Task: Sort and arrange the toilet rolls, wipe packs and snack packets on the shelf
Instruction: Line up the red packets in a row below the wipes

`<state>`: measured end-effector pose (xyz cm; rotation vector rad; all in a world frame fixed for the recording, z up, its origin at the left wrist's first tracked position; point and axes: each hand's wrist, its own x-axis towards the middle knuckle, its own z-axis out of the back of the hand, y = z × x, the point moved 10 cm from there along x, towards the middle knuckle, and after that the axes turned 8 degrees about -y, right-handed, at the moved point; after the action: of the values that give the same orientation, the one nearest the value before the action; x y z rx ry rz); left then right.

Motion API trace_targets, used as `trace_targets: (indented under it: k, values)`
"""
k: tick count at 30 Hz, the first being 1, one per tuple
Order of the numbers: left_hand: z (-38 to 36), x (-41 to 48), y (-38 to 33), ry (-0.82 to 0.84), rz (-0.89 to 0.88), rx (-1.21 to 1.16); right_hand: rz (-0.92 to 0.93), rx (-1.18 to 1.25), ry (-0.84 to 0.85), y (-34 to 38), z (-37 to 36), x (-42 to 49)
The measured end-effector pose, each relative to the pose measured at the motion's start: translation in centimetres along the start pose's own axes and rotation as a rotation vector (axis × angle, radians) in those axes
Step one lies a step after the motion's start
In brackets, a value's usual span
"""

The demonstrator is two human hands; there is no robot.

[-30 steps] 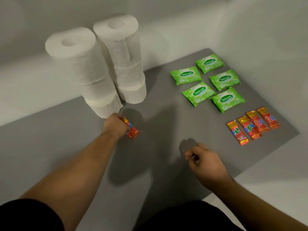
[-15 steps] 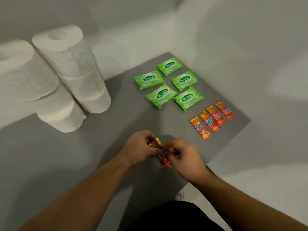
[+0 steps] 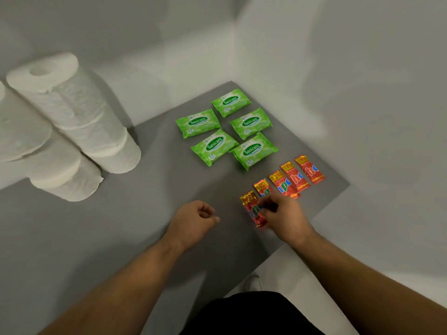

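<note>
My right hand [image 3: 284, 215] pinches a red snack packet [image 3: 252, 210] that lies on the grey shelf [image 3: 135, 213], at the near end of a row of several red snack packets [image 3: 294, 177]. My left hand [image 3: 193, 220] hovers just left of it, fingers loosely curled, holding nothing. Several green wipe packs [image 3: 214, 146] lie in two columns behind the snack row. White toilet rolls [image 3: 79, 117] stand stacked at the left, partly cut off by the frame edge.
White walls close the shelf at the back and right. The shelf's front edge [image 3: 271, 257] runs diagonally below my right hand, with a white surface beyond it. Bare grey shelf lies between the rolls and the packs.
The packet passed from my left hand to my right, which carried it right to the near end of the snack row. My left hand let go. The view shifted right.
</note>
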<state>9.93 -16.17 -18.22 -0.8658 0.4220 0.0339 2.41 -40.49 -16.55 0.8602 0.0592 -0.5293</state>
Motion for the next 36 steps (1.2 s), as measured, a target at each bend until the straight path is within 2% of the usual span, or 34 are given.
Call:
trace_targets:
  k: [5,8,13,20,26,36]
  values:
    - [-1.7,-0.8,0.2,-0.007,0.046,0.047,0.073,-0.165,0.091,-1.2,-1.3,2.5]
    - [-2.6,-1.5,0.6,-0.037,0.077,0.036,0.247,-0.376,0.135,-0.7,-2.2,2.7]
    - [-3.8,-2.5,1.3,-0.035,0.094,0.045,0.415,-0.477,0.129,-0.6,-2.8,2.6]
    - [-4.2,-2.3,2.4,-0.006,0.076,0.042,0.362,-0.487,0.152,-1.0,-3.2,2.7]
    - [-4.8,-1.3,2.4,0.069,-0.017,0.163,0.314,-0.476,0.161,-0.5,-2.4,1.8]
    - [-5.2,-1.5,0.7,0.135,-0.22,0.332,0.19,-0.317,-0.151,-2.1,4.6,-2.5]
